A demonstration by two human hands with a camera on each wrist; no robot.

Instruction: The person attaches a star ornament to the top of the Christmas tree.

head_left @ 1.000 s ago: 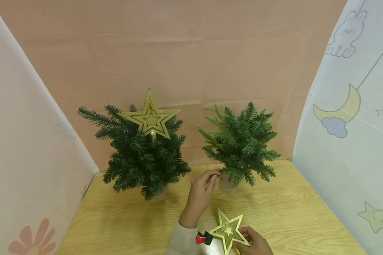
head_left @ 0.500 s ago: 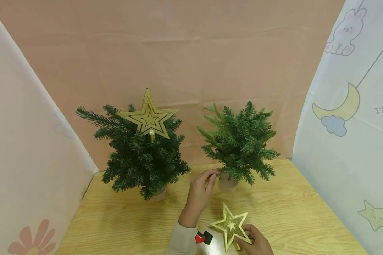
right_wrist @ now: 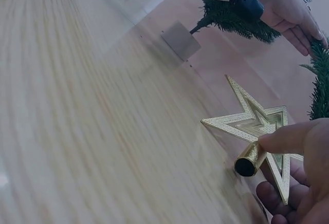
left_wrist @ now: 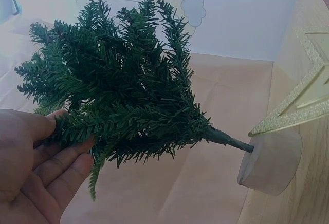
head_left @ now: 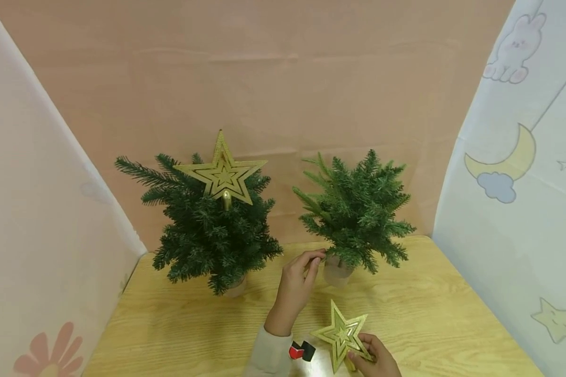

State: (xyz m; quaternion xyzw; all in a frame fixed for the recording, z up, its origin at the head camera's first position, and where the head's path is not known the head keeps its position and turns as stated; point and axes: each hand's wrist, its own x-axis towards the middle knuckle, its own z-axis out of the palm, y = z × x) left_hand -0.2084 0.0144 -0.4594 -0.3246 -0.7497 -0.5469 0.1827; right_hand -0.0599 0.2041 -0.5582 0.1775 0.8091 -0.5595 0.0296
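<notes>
My left hand (head_left: 296, 280) reaches to the small Christmas tree (head_left: 360, 209) on the right. In the left wrist view its thumb and fingers (left_wrist: 69, 160) pinch the tip of a low branch (left_wrist: 105, 124). Low over the table's front part, my right hand (head_left: 381, 358) grips a gold star tree topper (head_left: 341, 335). The right wrist view shows the thumb pressed on the star near its hollow gold socket (right_wrist: 251, 160), with fingers behind a lower point. The socket's dark round mouth faces that camera.
A second small tree (head_left: 207, 241) stands at left, bearing another gold star (head_left: 224, 175) on top. Both trees have pale round bases (left_wrist: 272, 162). The wooden table (head_left: 179, 335) is bounded by an orange backdrop (head_left: 264, 78) and white side sheets (head_left: 490, 241).
The right hand's star has shifted slightly up and to the right in the head view, mostly in the first half second. The left hand holds its place at the branch.
</notes>
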